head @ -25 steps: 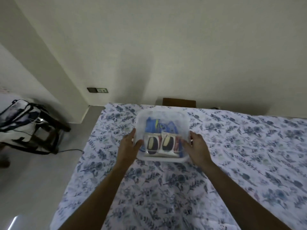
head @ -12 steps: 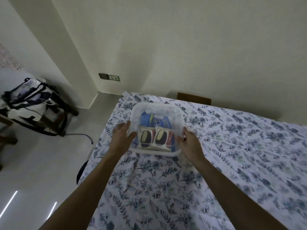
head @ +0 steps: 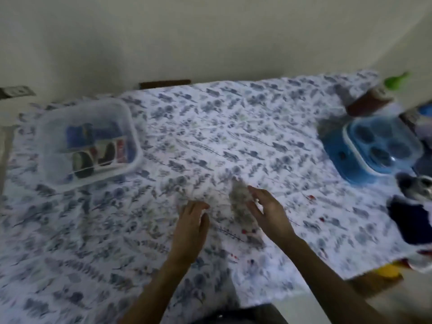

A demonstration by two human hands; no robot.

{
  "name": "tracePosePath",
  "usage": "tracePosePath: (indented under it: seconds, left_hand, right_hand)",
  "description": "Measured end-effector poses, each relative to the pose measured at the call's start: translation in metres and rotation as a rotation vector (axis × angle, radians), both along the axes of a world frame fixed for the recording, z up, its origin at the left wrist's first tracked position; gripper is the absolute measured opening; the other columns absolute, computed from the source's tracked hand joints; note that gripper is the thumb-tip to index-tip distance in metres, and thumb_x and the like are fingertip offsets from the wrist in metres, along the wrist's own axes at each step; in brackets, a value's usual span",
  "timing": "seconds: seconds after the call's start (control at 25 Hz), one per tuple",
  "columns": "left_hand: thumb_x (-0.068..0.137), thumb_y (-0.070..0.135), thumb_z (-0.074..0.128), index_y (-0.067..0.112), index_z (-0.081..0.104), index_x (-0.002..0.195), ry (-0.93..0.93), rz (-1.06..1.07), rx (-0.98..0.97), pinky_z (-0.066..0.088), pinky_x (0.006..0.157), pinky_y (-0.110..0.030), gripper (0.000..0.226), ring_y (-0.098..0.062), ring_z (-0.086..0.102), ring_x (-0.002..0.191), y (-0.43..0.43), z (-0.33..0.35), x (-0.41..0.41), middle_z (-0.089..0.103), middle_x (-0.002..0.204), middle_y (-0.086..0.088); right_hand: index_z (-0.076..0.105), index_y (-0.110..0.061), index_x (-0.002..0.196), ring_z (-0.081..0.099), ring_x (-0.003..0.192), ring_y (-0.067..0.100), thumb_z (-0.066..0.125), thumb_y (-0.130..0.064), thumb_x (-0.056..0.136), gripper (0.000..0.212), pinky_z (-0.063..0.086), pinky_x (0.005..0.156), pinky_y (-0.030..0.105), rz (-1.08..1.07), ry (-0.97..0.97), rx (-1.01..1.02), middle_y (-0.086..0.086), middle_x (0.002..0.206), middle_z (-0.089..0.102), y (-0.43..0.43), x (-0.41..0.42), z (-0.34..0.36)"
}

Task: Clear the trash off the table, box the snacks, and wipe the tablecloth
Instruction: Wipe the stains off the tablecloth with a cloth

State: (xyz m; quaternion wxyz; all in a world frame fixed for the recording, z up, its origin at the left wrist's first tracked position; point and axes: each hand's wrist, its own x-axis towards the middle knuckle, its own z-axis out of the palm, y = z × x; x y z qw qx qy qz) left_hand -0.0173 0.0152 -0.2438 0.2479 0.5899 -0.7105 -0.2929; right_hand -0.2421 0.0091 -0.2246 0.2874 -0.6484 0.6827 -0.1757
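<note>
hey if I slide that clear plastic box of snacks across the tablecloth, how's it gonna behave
The clear box looks rigid and flat-bottomed, so it probably won't tip. Holding only a few snack packets, it's likely light. The loose tablecloth may bunch ahead of it.

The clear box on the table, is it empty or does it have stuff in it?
It has stuff in it. Through the clear box you can see snack packets, blue ones and red-and-white ones. The picture is too blurry to count them.
</note>
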Motion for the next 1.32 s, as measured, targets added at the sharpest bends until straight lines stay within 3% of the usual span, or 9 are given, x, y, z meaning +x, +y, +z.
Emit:
tracePosePath:
  seconds: [0.16, 0.32, 0.52, 0.6, 0.72, 0.8, 0.88, 1.0, 1.32]
  left_hand:
    - [0.096, 0.020, 0.040, 0.009, 0.060, 0.109, 0.003, -0.174, 0.057, 0.040, 0.088, -0.025, 0.026, -0.016, 0.047, 0.101, 0.025, -0.003, -0.078, 0.058, 0.111, -0.007]
    - [0.093, 0.023, 0.042, 0.009, 0.060, 0.112, -0.145, -0.075, 0.124, 0.047, 0.096, -0.041, 0.029, -0.025, 0.052, 0.111, 0.048, -0.005, -0.107, 0.058, 0.117, -0.009]
    - [0.089, 0.020, 0.047, 0.005, 0.061, 0.111, -0.273, -0.026, 0.058, 0.044, 0.099, -0.046, 0.031, -0.028, 0.048, 0.114, 0.068, 0.006, -0.147, 0.058, 0.121, -0.016]
    - [0.090, 0.018, 0.049, 0.004, 0.061, 0.111, -0.333, -0.045, 0.024, 0.045, 0.097, -0.047, 0.028, -0.033, 0.051, 0.113, 0.064, 0.006, -0.155, 0.058, 0.121, -0.017]
    - [0.090, 0.012, 0.058, 0.001, 0.061, 0.110, -0.378, -0.024, 0.011, 0.048, 0.092, -0.050, 0.023, -0.039, 0.054, 0.110, 0.063, 0.003, -0.158, 0.057, 0.120, -0.021]
    - [0.091, 0.023, 0.052, 0.002, 0.060, 0.111, -0.404, -0.011, 0.041, 0.049, 0.091, -0.050, 0.030, -0.039, 0.053, 0.109, 0.066, 0.000, -0.152, 0.056, 0.118, -0.020]
    - [0.090, 0.033, 0.041, 0.003, 0.059, 0.110, -0.423, -0.005, 0.048, 0.049, 0.090, -0.050, 0.041, -0.039, 0.053, 0.107, 0.069, -0.004, -0.143, 0.057, 0.117, -0.021]
    - [0.091, 0.025, 0.052, 0.003, 0.059, 0.111, -0.401, 0.009, 0.036, 0.049, 0.089, -0.052, 0.031, -0.040, 0.054, 0.109, 0.075, -0.007, -0.137, 0.057, 0.120, -0.021]
    - [0.092, 0.029, 0.043, 0.004, 0.056, 0.116, -0.349, 0.113, 0.016, 0.047, 0.096, -0.052, 0.037, -0.037, 0.049, 0.115, 0.081, -0.017, -0.106, 0.054, 0.124, -0.019]
  right_hand:
    - [0.056, -0.015, 0.128, 0.060, 0.109, 0.023, 0.056, -0.019, 0.094, 0.035, 0.048, 0.089, 0.026, -0.151, 0.039, -0.030, 0.008, 0.125, 0.061, 0.071, -0.103, -0.017]
    - [0.062, -0.012, 0.120, 0.057, 0.109, 0.023, 0.049, -0.024, 0.092, 0.033, 0.036, 0.092, 0.017, -0.134, 0.095, -0.108, 0.008, 0.122, 0.064, 0.103, -0.175, -0.018]
    - [0.060, -0.009, 0.119, 0.049, 0.119, 0.038, 0.047, -0.027, 0.088, 0.038, 0.039, 0.100, 0.048, -0.217, 0.366, -0.238, 0.017, 0.127, 0.057, 0.109, -0.290, -0.026]
    - [0.052, -0.007, 0.125, 0.042, 0.125, 0.041, 0.052, -0.025, 0.089, 0.041, 0.030, 0.108, 0.056, -0.347, 0.473, -0.243, 0.022, 0.133, 0.050, 0.112, -0.329, -0.029]
    - [0.024, -0.016, 0.145, 0.021, 0.138, 0.045, 0.058, -0.040, 0.087, 0.071, 0.006, 0.111, 0.062, -0.653, 0.471, -0.034, 0.025, 0.150, 0.026, 0.115, -0.372, -0.035]
    - [0.016, -0.023, 0.148, 0.022, 0.134, 0.049, 0.060, -0.046, 0.085, 0.081, 0.020, 0.105, 0.067, -0.770, 0.373, 0.132, 0.029, 0.149, 0.022, 0.117, -0.381, -0.041]
    - [0.021, -0.022, 0.147, 0.033, 0.122, 0.052, 0.060, -0.039, 0.087, 0.073, 0.033, 0.093, 0.066, -0.738, 0.430, 0.106, 0.034, 0.139, 0.032, 0.119, -0.376, -0.044]
    - [0.028, -0.021, 0.144, 0.038, 0.117, 0.052, 0.054, -0.031, 0.091, 0.060, 0.038, 0.088, 0.065, -0.632, 0.479, 0.025, 0.034, 0.132, 0.038, 0.118, -0.349, -0.046]
    - [0.031, -0.026, 0.139, 0.036, 0.120, 0.039, 0.045, -0.057, 0.086, 0.062, 0.037, 0.098, 0.057, -0.312, 0.464, 0.005, 0.019, 0.135, 0.039, 0.120, -0.269, -0.037]
